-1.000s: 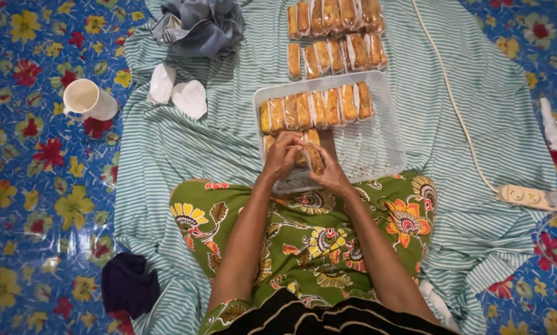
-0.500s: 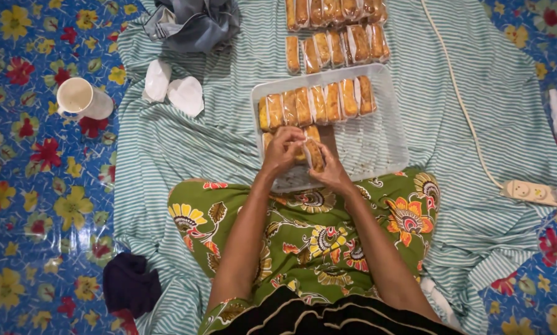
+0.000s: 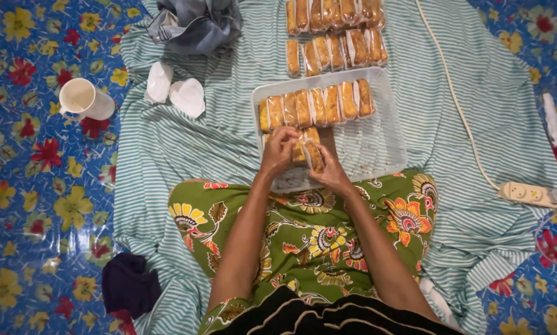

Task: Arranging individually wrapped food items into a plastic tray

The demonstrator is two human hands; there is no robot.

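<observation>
A clear plastic tray [image 3: 377, 139] lies on the striped cloth in front of my lap. A row of several wrapped golden-brown pastries [image 3: 315, 105] fills its far side. Over the tray's near left corner, my left hand [image 3: 279, 151] and my right hand [image 3: 329, 170] are close together. Both grip one wrapped pastry [image 3: 312, 154] between the fingers. A couple more pastries [image 3: 309, 133] lie in the tray just beyond my fingers, partly hidden.
Further wrapped pastries [image 3: 334, 49] lie in rows on the teal striped cloth [image 3: 185, 149] beyond the tray. A white mug [image 3: 80, 99], two white lids [image 3: 179, 93], a grey cloth bundle [image 3: 194, 22], a power strip [image 3: 529, 193] with its cord and a dark cloth [image 3: 126, 282] surround me.
My hands stay over the tray's near left corner; the fingers have shifted slightly around the wrapped pastry. The view has drifted a little.
</observation>
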